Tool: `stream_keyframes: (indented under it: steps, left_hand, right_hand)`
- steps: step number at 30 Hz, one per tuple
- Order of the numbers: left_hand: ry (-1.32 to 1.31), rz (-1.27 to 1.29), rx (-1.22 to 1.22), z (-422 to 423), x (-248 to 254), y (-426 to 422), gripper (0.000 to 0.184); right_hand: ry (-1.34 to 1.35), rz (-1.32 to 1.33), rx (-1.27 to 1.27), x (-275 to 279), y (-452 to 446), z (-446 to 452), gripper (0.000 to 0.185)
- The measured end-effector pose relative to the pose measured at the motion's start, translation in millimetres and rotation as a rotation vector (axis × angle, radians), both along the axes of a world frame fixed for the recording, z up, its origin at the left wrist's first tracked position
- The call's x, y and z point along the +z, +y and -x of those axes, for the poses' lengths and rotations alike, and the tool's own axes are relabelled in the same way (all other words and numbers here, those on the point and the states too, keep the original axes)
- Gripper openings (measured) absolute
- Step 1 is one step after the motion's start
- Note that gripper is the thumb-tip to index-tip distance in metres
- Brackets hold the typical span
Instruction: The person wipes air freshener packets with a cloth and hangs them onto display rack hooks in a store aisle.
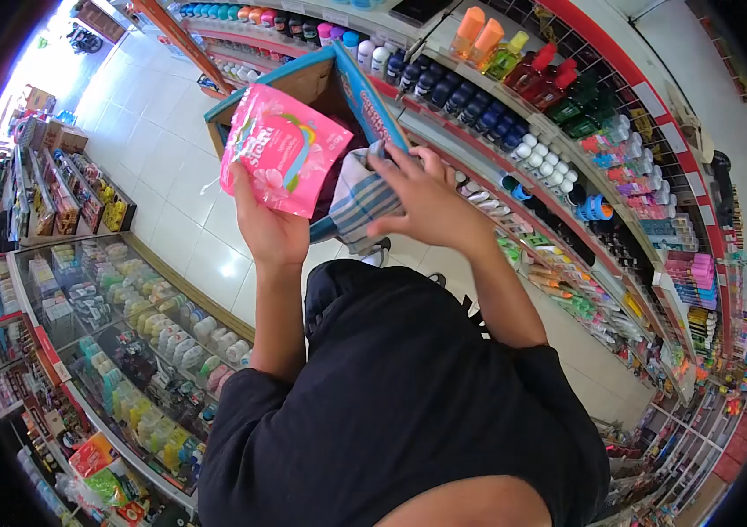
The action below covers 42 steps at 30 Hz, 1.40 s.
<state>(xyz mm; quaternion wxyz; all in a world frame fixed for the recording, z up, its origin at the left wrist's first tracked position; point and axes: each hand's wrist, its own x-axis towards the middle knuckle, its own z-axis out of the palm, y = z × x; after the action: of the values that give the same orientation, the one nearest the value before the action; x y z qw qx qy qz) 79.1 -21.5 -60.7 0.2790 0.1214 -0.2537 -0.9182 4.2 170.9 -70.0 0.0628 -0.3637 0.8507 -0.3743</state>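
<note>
A pink pouch [281,154] with a floral print is held up by my left hand [268,215], which grips its lower left edge. Behind the pouch stands a cardboard box [365,97] with blue edges, its top open. A striped cloth [362,202] in white, blue and grey hangs over the near edge of the box. My right hand [426,198] lies against this cloth with its fingers spread, to the right of the pouch. Most of the inside of the box is hidden by the pouch and the cloth.
Shelves [540,180] with roll-on bottles and spray bottles curve along the right. A glass display case [127,325] full of small items stands at the left. Tiled floor [167,193] shows between them. Another rack [75,189] stands at the far left.
</note>
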Motion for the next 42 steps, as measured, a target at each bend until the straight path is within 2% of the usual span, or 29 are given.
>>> stream_keyframes:
  steps: [2,3,5,6,8,9,11,12,13,15,16,17,19,20,21,23,24,26,27,29,30,31,32,33,35,36,37,39,42]
  left_hand:
    - [-0.051,0.024,-0.022,5,1,-8,0.036]
    - [-0.099,0.044,-0.041,7,1,-10,0.032]
    - [-0.090,0.048,-0.071,11,0,-15,0.028]
    - [-0.101,0.052,-0.100,12,0,-15,0.027]
    - [-0.116,0.065,-0.133,16,5,-13,0.026]
    - [-0.112,0.063,-0.143,18,5,-11,0.026]
    - [-0.101,0.105,-0.189,19,3,-5,0.030]
    - [-0.129,0.114,-0.227,18,-1,-1,0.038]
    - [-0.128,0.113,-0.238,16,-5,2,0.038]
    - [-0.284,0.474,-0.306,13,-11,11,0.042]
    - [-0.149,0.216,-0.286,21,6,27,0.048]
    - [-0.145,0.217,-0.299,21,9,23,0.048]
    - [-0.247,0.732,-0.445,15,10,16,0.050]
    - [-0.084,0.894,-0.424,11,4,19,0.051]
    - [-0.074,0.891,-0.442,12,4,24,0.051]
    - [-0.155,0.393,-0.534,16,6,37,0.056]
    - [-0.156,0.153,-0.605,19,1,35,0.052]
    - [-0.114,0.127,-0.636,21,4,34,0.046]
    - [-0.078,0.098,-0.657,22,5,33,0.044]
    - [-0.078,0.137,-0.697,23,3,35,0.041]
    - [-0.076,0.187,-0.674,23,9,42,0.041]
    - [-0.076,0.236,-0.652,22,12,47,0.040]
    - [-0.125,0.346,-0.676,19,1,47,0.038]
    - [-0.117,0.347,-0.686,16,-7,48,0.038]
    - [0.042,1.206,-0.536,4,-24,51,0.036]
    - [-0.059,1.035,-0.683,2,-31,54,0.033]
    - [-0.049,1.035,-0.700,-2,-34,56,0.033]
    - [-0.122,0.244,-0.939,-6,-28,59,0.034]
    - [-0.129,0.193,-1.027,-17,-20,66,0.045]
  right_hand:
    - [0.326,-0.341,0.008,-4,-13,-8,0.056]
    - [0.318,-0.341,0.002,-7,-13,-5,0.056]
    - [0.258,-0.143,0.045,-10,2,8,0.054]
    - [0.252,-0.148,0.035,-3,9,6,0.054]
    - [-0.152,0.335,-0.148,22,19,3,0.051]
    - [-0.147,0.333,-0.157,25,20,-1,0.051]
    - [-0.295,0.486,-0.413,29,21,-13,0.052]
    - [-0.093,0.494,-0.483,34,10,-20,0.057]
    - [-0.089,0.492,-0.494,32,1,-26,0.057]
    - [0.295,0.457,-0.303,28,-17,-35,0.062]
    - [0.303,0.413,-0.261,28,-27,-44,0.061]
    - [0.309,0.369,-0.220,29,-33,-52,0.059]
    - [0.366,0.338,-0.209,32,-31,-54,0.055]
    - [0.419,0.306,-0.184,34,-30,-56,0.050]
    - [0.422,0.299,-0.203,30,-26,-54,0.050]
    - [0.443,0.349,-0.397,17,-14,-37,0.041]
    - [0.450,0.346,-0.408,13,-7,-29,0.041]
    - [0.364,0.285,-0.650,8,7,-20,0.036]
    - [0.369,0.282,-0.666,7,14,-23,0.036]
    - [0.197,0.562,-0.792,7,23,-28,0.036]
    - [0.116,0.680,-0.800,26,17,-40,0.038]
    - [0.115,0.678,-0.808,32,14,-51,0.038]
    - [0.246,0.627,-0.745,36,11,-58,0.040]
    - [0.377,0.571,-0.682,41,9,-63,0.042]
    - [0.396,0.420,-0.508,55,-4,-72,0.044]
    - [0.409,0.290,-0.503,52,-10,-77,0.040]
    - [0.413,0.285,-0.521,46,-6,-81,0.040]
    - [0.465,0.263,-0.655,32,4,-79,0.034]
    - [0.459,0.310,-0.915,9,45,-81,0.030]
